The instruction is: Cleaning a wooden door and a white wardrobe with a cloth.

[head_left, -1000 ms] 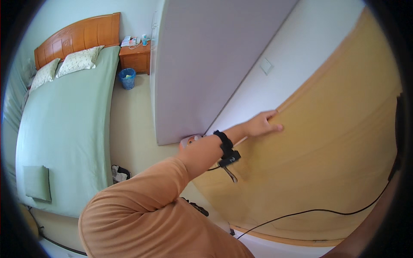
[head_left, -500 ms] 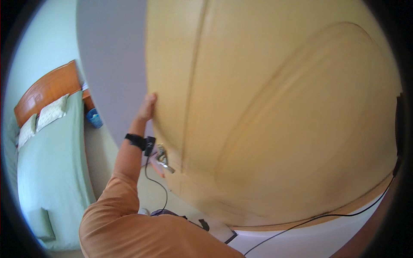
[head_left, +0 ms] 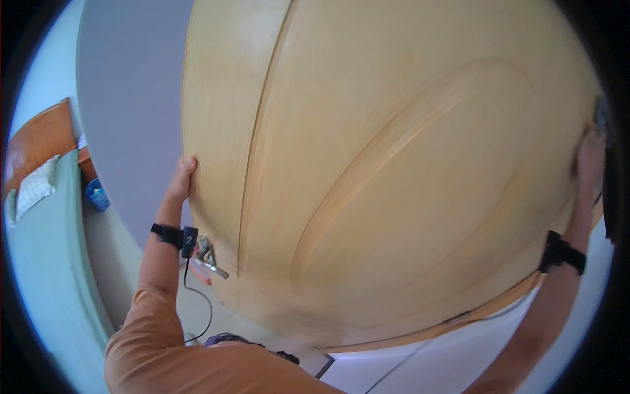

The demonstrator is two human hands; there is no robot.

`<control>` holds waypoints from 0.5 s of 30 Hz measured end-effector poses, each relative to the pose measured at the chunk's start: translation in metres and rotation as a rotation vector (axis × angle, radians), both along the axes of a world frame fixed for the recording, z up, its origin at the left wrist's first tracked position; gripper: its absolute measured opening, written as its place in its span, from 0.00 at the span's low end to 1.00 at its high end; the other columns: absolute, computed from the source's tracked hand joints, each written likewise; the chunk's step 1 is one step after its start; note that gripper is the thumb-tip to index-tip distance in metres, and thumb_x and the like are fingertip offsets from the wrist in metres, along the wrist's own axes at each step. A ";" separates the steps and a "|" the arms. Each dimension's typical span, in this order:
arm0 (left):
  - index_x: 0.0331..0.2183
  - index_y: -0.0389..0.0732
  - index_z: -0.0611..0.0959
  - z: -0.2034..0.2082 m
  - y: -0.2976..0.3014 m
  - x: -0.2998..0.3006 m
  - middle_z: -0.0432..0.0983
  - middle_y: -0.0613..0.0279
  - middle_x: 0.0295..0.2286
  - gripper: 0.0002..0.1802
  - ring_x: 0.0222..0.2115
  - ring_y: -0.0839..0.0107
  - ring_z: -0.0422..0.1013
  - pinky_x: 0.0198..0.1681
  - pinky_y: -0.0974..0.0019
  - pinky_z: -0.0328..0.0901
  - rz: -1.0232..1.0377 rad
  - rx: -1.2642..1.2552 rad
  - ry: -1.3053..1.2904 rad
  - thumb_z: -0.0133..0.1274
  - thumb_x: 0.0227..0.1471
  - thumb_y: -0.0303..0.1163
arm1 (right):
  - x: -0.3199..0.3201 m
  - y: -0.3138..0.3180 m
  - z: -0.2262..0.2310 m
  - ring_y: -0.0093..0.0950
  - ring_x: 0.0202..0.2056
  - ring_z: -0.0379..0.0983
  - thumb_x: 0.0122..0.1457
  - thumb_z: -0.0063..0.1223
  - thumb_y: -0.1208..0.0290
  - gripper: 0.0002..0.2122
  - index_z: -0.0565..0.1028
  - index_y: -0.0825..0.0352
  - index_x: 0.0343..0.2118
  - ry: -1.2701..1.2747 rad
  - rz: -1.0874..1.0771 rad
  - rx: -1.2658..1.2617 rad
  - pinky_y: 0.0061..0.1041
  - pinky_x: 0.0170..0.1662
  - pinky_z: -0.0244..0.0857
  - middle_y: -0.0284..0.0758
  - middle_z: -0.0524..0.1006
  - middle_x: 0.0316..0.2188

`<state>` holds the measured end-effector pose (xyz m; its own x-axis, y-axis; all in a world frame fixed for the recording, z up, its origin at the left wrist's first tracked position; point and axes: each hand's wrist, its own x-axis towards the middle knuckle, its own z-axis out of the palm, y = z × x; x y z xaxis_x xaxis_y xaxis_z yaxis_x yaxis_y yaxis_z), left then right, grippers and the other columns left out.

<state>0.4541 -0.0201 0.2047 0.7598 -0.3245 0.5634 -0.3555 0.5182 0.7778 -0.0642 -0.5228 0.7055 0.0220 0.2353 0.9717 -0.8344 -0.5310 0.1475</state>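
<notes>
A pale yellow wooden door [head_left: 407, 197] with a curved groove and a raised oval panel fills most of the view. My left hand [head_left: 184, 176] is closed around its left edge, thumb on the front face. Below that hand, a metal lever handle [head_left: 211, 262] juts from the door. Far to the right, my right hand [head_left: 589, 157] is raised against the door's right part, its fingers bent around a small dark grey thing [head_left: 602, 113]. Blur and the rim of the view hide what that thing is. Black straps circle both wrists.
To the left is a bed [head_left: 49, 249] with a green sheet, a wooden headboard [head_left: 42, 131] and a pillow [head_left: 37, 187]. A blue bin [head_left: 97, 195] stands on the floor beside it. A grey-purple panel [head_left: 131, 111] rises behind the door. A thin cable [head_left: 209, 315] hangs from my left wrist.
My right hand and forearm have come into view at the right, up against the door. The door, my left hand and the bed have shifted left in the view; my left hand still grips the edge.
</notes>
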 end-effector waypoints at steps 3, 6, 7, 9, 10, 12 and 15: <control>0.48 0.31 0.69 -0.001 0.020 -0.004 0.72 0.58 0.42 0.42 0.42 0.72 0.68 0.46 0.67 0.64 0.001 -0.021 -0.031 0.55 0.44 0.58 | 0.117 0.105 -0.061 0.46 0.53 0.62 0.62 0.36 0.60 0.23 0.63 0.72 0.53 0.015 0.170 -0.062 0.38 0.55 0.54 0.53 0.66 0.51; 0.48 0.31 0.69 -0.013 0.023 0.007 0.72 0.58 0.41 0.41 0.41 0.72 0.69 0.45 0.67 0.64 -0.068 0.111 0.018 0.56 0.44 0.57 | 0.190 0.191 -0.095 0.45 0.52 0.63 0.61 0.37 0.63 0.21 0.64 0.71 0.54 0.068 0.213 -0.053 0.41 0.56 0.52 0.50 0.66 0.52; 0.48 0.31 0.69 -0.009 0.018 0.002 0.72 0.58 0.41 0.40 0.40 0.72 0.69 0.44 0.67 0.64 -0.111 0.081 0.042 0.58 0.44 0.55 | 0.209 0.221 -0.098 0.44 0.52 0.63 0.60 0.38 0.64 0.21 0.63 0.70 0.54 0.122 0.193 -0.084 0.43 0.56 0.52 0.48 0.66 0.52; 0.47 0.31 0.70 -0.005 0.010 -0.001 0.72 0.58 0.41 0.39 0.40 0.73 0.69 0.44 0.67 0.65 -0.176 0.058 0.054 0.59 0.43 0.53 | 0.256 0.274 -0.116 0.43 0.51 0.64 0.60 0.39 0.65 0.21 0.63 0.69 0.54 0.209 0.165 -0.115 0.43 0.57 0.51 0.48 0.67 0.52; 0.47 0.32 0.70 -0.009 0.007 -0.001 0.72 0.58 0.40 0.38 0.40 0.73 0.69 0.44 0.67 0.65 -0.169 0.072 0.043 0.59 0.44 0.51 | 0.283 0.300 -0.132 0.43 0.50 0.64 0.59 0.39 0.66 0.21 0.63 0.70 0.54 0.243 0.158 -0.123 0.40 0.58 0.51 0.49 0.66 0.51; 0.47 0.32 0.70 -0.005 -0.001 -0.004 0.72 0.59 0.40 0.36 0.40 0.73 0.69 0.44 0.67 0.64 -0.202 0.088 0.027 0.60 0.44 0.48 | 0.335 0.333 -0.158 0.43 0.52 0.61 0.57 0.41 0.64 0.24 0.60 0.65 0.57 0.300 0.149 -0.264 0.58 0.56 0.44 0.41 0.62 0.57; 0.46 0.33 0.71 0.002 -0.001 -0.010 0.73 0.60 0.38 0.29 0.39 0.74 0.68 0.43 0.68 0.64 -0.328 0.041 -0.021 0.59 0.46 0.42 | 0.392 0.404 -0.207 0.43 0.52 0.61 0.55 0.43 0.64 0.26 0.59 0.64 0.58 0.436 0.137 -0.172 0.60 0.57 0.40 0.39 0.62 0.57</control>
<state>0.4440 -0.0211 0.2065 0.5990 -0.5729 0.5594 -0.1914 0.5760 0.7948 0.3276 -0.1188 0.4988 0.3760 0.4211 0.8254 -0.5991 -0.5691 0.5632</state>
